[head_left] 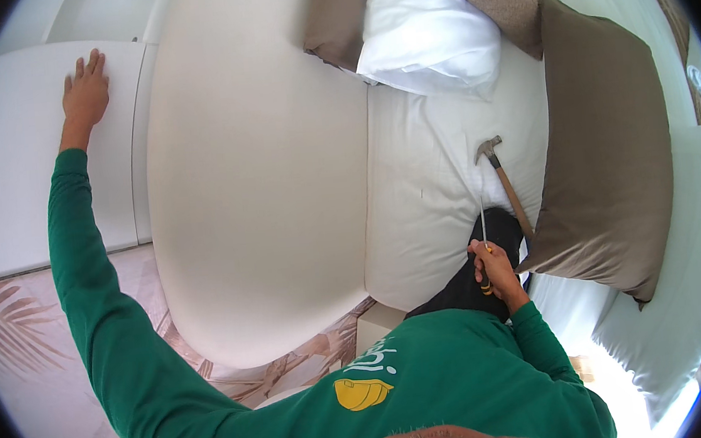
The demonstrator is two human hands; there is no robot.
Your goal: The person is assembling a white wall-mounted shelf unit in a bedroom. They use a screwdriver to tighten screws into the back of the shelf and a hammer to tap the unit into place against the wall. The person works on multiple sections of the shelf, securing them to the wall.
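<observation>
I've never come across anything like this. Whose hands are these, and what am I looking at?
There's no robot here: these are a person's own bare hands. The single picture comes from a camera worn on the head, looking down; its wide fisheye lens makes straight edges bend. The left hand is stretched out against a white panel. The right hand holds a screwdriver-like tool. A hammer lies on the white bedding, beside a large brown pillow.

Glare bleaches the lower right inside a black rim.
</observation>
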